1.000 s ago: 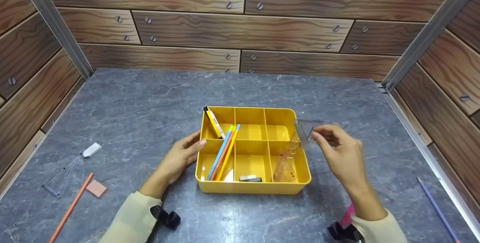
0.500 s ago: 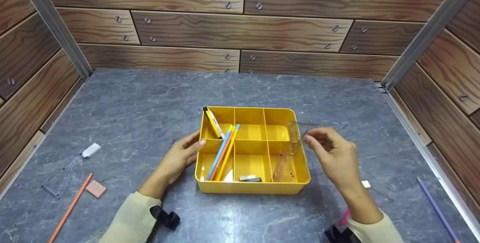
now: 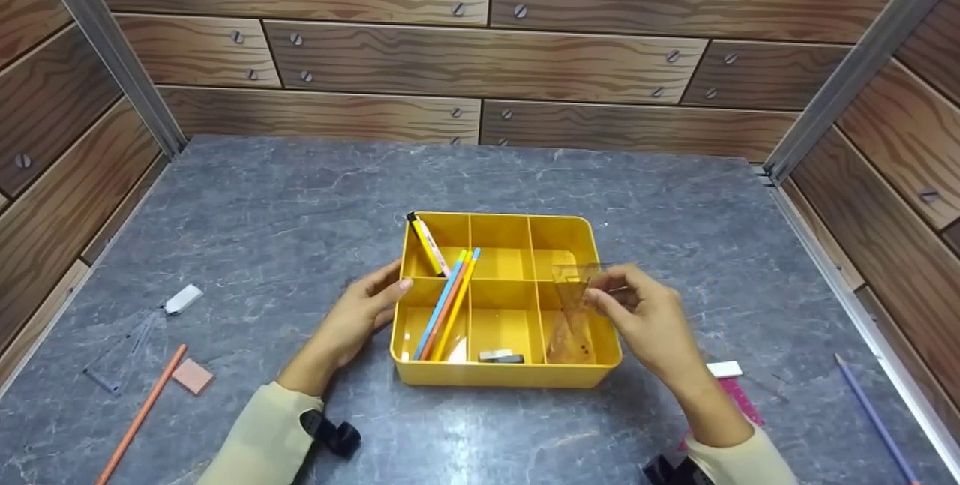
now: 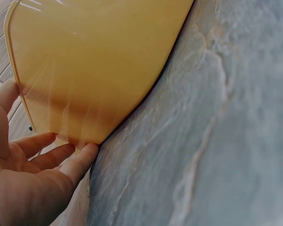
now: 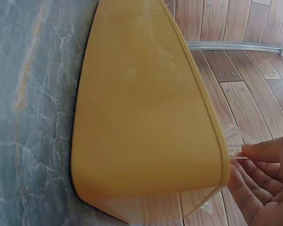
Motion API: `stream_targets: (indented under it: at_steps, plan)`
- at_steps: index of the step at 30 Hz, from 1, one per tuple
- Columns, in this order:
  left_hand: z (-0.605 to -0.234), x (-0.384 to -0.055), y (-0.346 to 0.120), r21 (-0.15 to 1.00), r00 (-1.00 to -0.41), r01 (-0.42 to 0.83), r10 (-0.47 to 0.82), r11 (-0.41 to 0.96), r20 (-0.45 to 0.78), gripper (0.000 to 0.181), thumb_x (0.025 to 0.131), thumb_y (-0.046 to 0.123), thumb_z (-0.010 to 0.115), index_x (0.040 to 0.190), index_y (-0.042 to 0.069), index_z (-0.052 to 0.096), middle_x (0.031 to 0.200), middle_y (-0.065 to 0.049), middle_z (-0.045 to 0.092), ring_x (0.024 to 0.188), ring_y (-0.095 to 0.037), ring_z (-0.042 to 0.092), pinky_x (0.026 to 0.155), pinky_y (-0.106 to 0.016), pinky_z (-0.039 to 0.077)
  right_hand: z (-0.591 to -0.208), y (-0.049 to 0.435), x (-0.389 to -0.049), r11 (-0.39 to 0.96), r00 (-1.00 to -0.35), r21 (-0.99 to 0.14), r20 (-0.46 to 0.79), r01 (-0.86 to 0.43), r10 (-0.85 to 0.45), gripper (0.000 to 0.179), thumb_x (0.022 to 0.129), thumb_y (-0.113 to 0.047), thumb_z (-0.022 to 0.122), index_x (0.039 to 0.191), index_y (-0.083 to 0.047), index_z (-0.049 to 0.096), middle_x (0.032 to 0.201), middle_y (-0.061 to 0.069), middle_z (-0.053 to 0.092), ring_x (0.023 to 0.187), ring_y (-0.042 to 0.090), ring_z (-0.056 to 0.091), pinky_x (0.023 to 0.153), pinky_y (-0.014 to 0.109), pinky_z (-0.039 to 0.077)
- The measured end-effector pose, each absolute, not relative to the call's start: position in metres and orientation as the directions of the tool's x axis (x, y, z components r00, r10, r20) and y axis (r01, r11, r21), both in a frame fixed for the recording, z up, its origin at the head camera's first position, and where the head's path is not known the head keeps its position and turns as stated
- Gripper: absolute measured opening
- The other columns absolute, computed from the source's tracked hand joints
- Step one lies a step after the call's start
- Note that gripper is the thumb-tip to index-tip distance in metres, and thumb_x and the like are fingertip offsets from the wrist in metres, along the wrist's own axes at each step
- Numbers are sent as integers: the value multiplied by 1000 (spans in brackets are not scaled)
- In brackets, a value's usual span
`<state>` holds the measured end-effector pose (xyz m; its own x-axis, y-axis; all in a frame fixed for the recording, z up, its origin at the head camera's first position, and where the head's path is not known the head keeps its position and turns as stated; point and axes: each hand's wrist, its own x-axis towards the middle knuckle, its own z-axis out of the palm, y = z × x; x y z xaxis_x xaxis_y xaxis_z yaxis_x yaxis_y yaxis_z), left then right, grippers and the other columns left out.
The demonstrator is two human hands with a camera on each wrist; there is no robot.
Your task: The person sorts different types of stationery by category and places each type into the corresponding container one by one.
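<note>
My right hand [image 3: 645,320] pinches a clear set square [image 3: 574,286] between thumb and fingertips, above the front right compartment of the yellow divided box [image 3: 502,374]. Another clear drawing piece [image 3: 570,342] leans inside that compartment. On the box's left side, my left hand [image 3: 364,312] holds the wall, its thumb on the rim and its fingers against the outside; the left wrist view shows those fingers [image 4: 80,162] low on the wall. Several pencils [image 3: 446,312] stand in the front left compartment, and two pens [image 3: 429,245] in the back left one. Small erasers [image 3: 500,356] lie in the front middle compartment.
Left on the table lie a white eraser [image 3: 183,299], a pink eraser [image 3: 193,376], an orange pencil [image 3: 142,414] and a faint clear item [image 3: 101,380]. To the right are a white block [image 3: 724,369], a pink ruler-like strip [image 3: 741,400] and a purple pencil [image 3: 874,414].
My right hand has moved left and nearer, bringing the set square from beyond the box's right rim to over the front right compartment. My left hand stays in place.
</note>
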<state>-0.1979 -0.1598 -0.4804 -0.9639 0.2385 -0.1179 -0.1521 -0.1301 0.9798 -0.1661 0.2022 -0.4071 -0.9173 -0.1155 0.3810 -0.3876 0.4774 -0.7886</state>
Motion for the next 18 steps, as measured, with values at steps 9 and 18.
stream_targets:
  at_steps: [9,18]
  plan:
    - [-480,-197,-160,979,-960,-158,251,-129,-122,73,95,33,65,153,5,30,153,-18,34,130,-28,48,102,-39,45,-414,201,-168,577,-936,-742,322,-341,-141,11,84,-1,75,92,-6,68,83,1,69,73,14,66,66,23,57]
    - [-481,-198,-161,978,-961,-156,249,-137,-119,69,97,29,64,152,4,31,153,-19,34,129,-30,48,103,-40,45,-414,200,-169,680,-949,-673,292,-291,-116,12,84,-5,76,93,-7,68,85,3,71,74,17,67,68,28,58]
